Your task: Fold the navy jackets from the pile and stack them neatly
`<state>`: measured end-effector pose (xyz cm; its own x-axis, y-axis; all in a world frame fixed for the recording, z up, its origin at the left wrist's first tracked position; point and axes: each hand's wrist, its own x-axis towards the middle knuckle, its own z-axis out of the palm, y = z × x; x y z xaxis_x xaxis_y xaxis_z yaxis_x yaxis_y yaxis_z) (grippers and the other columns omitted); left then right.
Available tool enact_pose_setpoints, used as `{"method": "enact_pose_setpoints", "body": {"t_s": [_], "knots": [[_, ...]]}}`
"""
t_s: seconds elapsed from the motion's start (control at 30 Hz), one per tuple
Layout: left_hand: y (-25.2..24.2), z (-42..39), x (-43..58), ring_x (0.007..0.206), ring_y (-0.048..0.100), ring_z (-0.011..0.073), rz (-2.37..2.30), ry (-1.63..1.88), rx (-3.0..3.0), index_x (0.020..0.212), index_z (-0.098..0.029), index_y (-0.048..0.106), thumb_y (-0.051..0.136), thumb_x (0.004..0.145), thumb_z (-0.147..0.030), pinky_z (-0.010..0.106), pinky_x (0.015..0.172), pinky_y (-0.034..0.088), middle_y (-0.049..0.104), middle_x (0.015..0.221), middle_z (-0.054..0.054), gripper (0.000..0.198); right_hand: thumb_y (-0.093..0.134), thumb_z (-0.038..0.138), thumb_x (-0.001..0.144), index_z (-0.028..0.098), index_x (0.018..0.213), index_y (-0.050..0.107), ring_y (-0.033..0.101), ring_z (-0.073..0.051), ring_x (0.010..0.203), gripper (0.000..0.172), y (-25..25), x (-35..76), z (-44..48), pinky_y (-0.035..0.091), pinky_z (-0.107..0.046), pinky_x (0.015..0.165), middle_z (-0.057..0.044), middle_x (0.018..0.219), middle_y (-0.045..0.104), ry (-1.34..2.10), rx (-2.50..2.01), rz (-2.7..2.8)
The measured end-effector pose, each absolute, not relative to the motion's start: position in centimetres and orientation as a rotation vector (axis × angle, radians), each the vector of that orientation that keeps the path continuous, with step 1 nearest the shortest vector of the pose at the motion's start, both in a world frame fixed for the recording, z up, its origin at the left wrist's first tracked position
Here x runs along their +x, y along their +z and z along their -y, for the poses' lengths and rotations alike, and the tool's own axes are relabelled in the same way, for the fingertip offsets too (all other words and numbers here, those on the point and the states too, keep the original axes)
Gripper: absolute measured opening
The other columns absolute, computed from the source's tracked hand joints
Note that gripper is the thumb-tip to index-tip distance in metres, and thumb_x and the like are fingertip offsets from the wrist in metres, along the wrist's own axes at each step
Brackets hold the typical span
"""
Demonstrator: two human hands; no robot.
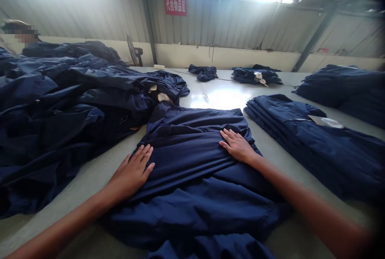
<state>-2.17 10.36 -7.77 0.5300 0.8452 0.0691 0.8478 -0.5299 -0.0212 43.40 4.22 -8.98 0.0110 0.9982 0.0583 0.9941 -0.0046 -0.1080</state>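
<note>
A dark navy garment lies spread on the table in front of me, wrinkled across its middle and bunched toward my body. Flat on its left edge rests my left hand, fingers stretched out. My right hand presses on the garment's right side with its fingers spread. Neither hand grips the cloth. At the garment's far left corner, pale paper tags stick out from the neighbouring heap. The garment's near end runs out of view at the bottom, so its full shape is hidden.
A large loose heap of navy garments covers the left side. On the right lies a neat folded stack with a tag on top, and another pile behind it. Smaller bundles sit farther back. A person is at the far left.
</note>
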Motion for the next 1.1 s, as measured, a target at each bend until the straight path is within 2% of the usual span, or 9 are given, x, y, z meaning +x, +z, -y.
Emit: {"method": "enact_pose_setpoints", "body": {"t_s": [0.13, 0.2, 0.27, 0.37, 0.57, 0.77, 0.87, 1.0, 1.1], "knots": [[-3.0, -13.3, 1.1, 0.131, 0.063, 0.0384, 1.44, 0.115, -2.69, 0.144, -0.014, 0.064, 0.033, 0.104, -0.05, 0.055, 0.108, 0.047, 0.066, 0.143, 0.017, 0.061, 0.022, 0.066, 0.107, 0.022, 0.166, 0.035, 0.024, -0.03, 0.16, 0.074, -9.0, 43.3, -4.2, 0.024, -0.052, 0.128, -0.007, 0.172, 0.03, 0.025, -2.133, 2.131], [-1.0, -16.3, 4.3, 0.122, 0.068, 0.036, 1.376, -0.065, -2.643, 0.143, -0.015, 0.063, 0.027, 0.107, -0.045, 0.052, 0.105, 0.049, 0.07, 0.138, 0.017, 0.059, 0.023, 0.064, 0.107, 0.022, 0.165, 0.037, 0.024, -0.03, 0.16, 0.073, -9.0, 43.2, -4.1, 0.025, -0.052, 0.128, -0.008, 0.172, 0.031, 0.007, -2.122, 2.124], [-0.2, -20.2, 7.4, 0.142, 0.054, 0.0318, 1.229, -0.312, -2.627, 0.153, -0.014, 0.053, 0.027, 0.108, -0.038, 0.046, 0.116, 0.041, 0.055, 0.156, 0.016, 0.057, 0.024, 0.063, 0.108, 0.024, 0.164, 0.038, 0.025, -0.03, 0.16, 0.07, -9.0, 43.1, -4.0, 0.025, -0.053, 0.128, -0.007, 0.171, 0.033, -0.004, -2.106, 2.117], [-1.1, -26.3, 9.9, 0.162, 0.016, 0.0318, 1.192, -0.356, -2.701, 0.16, -0.004, 0.039, 0.029, 0.105, -0.033, 0.048, 0.13, 0.016, 0.025, 0.173, 0.018, 0.062, 0.027, 0.063, 0.108, 0.027, 0.164, 0.039, 0.026, -0.03, 0.159, 0.068, -9.0, 43.1, -3.7, 0.026, -0.053, 0.127, -0.007, 0.17, 0.035, -0.01, -2.071, 2.109], [-5.4, -33.7, 7.3, 0.154, 0.037, 0.036, 1.309, -0.173, -2.816, 0.156, -0.008, 0.048, 0.028, 0.104, -0.045, 0.051, 0.121, 0.035, 0.044, 0.163, 0.021, 0.067, 0.027, 0.064, 0.108, 0.026, 0.163, 0.041, 0.027, -0.029, 0.159, 0.068, -9.2, 43.6, -3.1, 0.026, -0.053, 0.128, -0.006, 0.17, 0.036, -0.004, -2.03, 2.099], [-6.9, -34.7, 6.8, 0.158, 0.031, 0.0345, 1.367, -0.218, -2.891, 0.158, -0.015, 0.046, 0.026, 0.104, -0.051, 0.052, 0.122, 0.033, 0.036, 0.168, 0.015, 0.068, 0.028, 0.065, 0.107, 0.026, 0.164, 0.04, 0.027, -0.03, 0.159, 0.069, -8.8, 43.6, -3.1, 0.025, -0.052, 0.128, -0.006, 0.17, 0.035, 0.032, -2.043, 2.092], [-5.3, -33.7, 7.5, 0.156, 0.033, 0.0363, 1.415, -0.238, -2.907, 0.155, -0.01, 0.049, 0.033, 0.103, -0.045, 0.054, 0.122, 0.033, 0.039, 0.166, 0.019, 0.065, 0.029, 0.063, 0.108, 0.025, 0.164, 0.039, 0.027, -0.03, 0.159, 0.068, -8.7, 43.7, -3.1, 0.025, -0.052, 0.128, -0.007, 0.17, 0.035, 0.016, -2.051, 2.127], [-0.9, -30.5, 8.6, 0.146, 0.05, 0.0358, 1.375, -0.248, -2.972, 0.147, -0.005, 0.055, 0.05, 0.096, -0.041, 0.048, 0.117, 0.041, 0.052, 0.156, 0.024, 0.062, 0.026, 0.058, 0.11, 0.023, 0.164, 0.039, 0.027, -0.03, 0.159, 0.066, -8.3, 43.8, -3.3, 0.026, -0.052, 0.127, -0.008, 0.17, 0.035, 0.039, -2.081, 2.149], [2.3, -25.6, 9.5, 0.152, 0.039, 0.0322, 1.24, -0.359, -3.019, 0.152, 0.0, 0.044, 0.037, 0.103, -0.043, 0.044, 0.123, 0.032, 0.037, 0.167, 0.022, 0.066, 0.024, 0.051, 0.111, 0.026, 0.165, 0.035, 0.023, -0.033, 0.16, 0.061, -7.4, 43.5, -3.3, 0.026, -0.058, 0.126, -0.007, 0.173, 0.028, 0.064, -2.094, 2.125]]}}
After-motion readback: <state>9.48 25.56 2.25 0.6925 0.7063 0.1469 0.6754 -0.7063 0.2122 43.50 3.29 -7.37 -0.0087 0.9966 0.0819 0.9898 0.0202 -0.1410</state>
